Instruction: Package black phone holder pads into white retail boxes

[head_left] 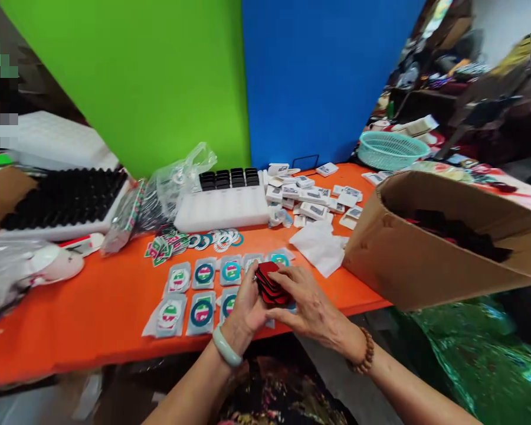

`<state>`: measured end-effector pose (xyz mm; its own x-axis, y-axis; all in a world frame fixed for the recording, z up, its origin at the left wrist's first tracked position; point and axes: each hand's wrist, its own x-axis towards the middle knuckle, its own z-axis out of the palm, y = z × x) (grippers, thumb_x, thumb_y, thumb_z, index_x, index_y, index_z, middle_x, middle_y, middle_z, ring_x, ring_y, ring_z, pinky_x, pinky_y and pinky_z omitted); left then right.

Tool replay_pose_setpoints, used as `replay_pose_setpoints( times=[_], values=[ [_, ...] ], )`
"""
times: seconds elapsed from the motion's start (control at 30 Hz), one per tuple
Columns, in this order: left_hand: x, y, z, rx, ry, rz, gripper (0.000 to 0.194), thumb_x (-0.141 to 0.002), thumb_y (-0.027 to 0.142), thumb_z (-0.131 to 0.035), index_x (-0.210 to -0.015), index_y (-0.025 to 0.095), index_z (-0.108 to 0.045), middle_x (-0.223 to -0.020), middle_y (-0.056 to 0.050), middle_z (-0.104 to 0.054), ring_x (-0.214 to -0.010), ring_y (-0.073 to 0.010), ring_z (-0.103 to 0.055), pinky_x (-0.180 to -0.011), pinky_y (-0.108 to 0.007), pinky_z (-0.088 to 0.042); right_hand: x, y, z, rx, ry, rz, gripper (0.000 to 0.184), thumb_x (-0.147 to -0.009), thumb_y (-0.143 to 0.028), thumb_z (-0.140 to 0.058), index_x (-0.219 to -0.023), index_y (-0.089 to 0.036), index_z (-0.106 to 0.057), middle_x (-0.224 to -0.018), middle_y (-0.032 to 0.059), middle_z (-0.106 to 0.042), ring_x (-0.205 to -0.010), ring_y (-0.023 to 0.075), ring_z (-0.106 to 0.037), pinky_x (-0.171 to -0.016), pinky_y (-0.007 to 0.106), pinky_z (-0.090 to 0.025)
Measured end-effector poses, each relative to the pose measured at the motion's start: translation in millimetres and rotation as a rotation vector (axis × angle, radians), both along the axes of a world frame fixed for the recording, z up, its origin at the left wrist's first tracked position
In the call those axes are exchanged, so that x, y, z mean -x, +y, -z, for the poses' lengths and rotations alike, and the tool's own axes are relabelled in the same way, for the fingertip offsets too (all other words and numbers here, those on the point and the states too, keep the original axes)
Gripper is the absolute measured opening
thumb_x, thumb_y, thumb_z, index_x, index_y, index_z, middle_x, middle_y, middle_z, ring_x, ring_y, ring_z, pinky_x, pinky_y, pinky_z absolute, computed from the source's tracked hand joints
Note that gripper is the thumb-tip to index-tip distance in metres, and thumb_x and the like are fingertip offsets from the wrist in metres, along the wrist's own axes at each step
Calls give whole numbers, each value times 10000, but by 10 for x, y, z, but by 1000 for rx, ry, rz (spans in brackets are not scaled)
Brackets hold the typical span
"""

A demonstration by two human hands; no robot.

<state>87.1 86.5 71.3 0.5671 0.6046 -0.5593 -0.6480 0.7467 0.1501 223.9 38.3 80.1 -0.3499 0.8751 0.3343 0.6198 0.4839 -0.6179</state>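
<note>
Between my two hands is a small stack of red and black flat square pieces. My left hand wraps round its left side, fingers closed on it. From the right, my right hand rests its fingers on top of the stack, with the thumb low at the near side. Just beyond and left of my hands lie rows of clear packets, each with a ring and a coloured card on it. Some packets are partly hidden behind my hands.
Loose rings and printed cards lie behind the packets. Farther back are a white tray with black pieces, a plastic bag and many small white boxes. A cardboard box stands right, beside a teal basket.
</note>
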Motion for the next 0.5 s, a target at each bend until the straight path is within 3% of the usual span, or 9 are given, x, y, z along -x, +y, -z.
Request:
replay_pose_setpoints(
  times=[0.13, 0.27, 0.4, 0.5],
  values=[
    [343, -136, 199, -42, -19, -14, 385, -920, 382, -453, -1066, 81, -643, -915, -139, -734, -873, -268, -698, -857, -447, -530, 142, -12, 285, 176, 289, 81, 267, -913, -379, -531, -1112, -215, -599, -1056, 85, -636, -947, 209, -587, -843, 380, -497],
    [529, -278, 295, -31, 16, 17, 393, -928, 405, -470, -1112, 93, -623, -917, -136, -735, -884, -265, -699, -853, -480, -535, 234, 88, 491, 278, 445, 227, 335, -769, -357, -683, -1060, -204, -623, -933, 59, -625, -774, 177, -565, -691, 324, -497],
    [607, -381, 337, -51, 66, 25, 441, -892, 476, -520, -1066, 87, -634, -911, -150, -731, -898, -280, -697, -840, -497, -543, 312, 178, 573, 660, 604, 120, 393, -678, -389, -729, -1006, -202, -620, -791, 11, -595, -585, 117, -483, -502, 255, -425],
    [631, -423, 392, -84, 127, 20, 286, -857, 312, -610, -1021, 80, -641, -875, -144, -735, -852, -274, -706, -815, -488, -559, 337, 214, 595, 855, 752, 73, 400, -648, -409, -751, -960, -208, -603, -785, -4, -594, -579, 102, -484, -495, 235, -418]
  ],
)
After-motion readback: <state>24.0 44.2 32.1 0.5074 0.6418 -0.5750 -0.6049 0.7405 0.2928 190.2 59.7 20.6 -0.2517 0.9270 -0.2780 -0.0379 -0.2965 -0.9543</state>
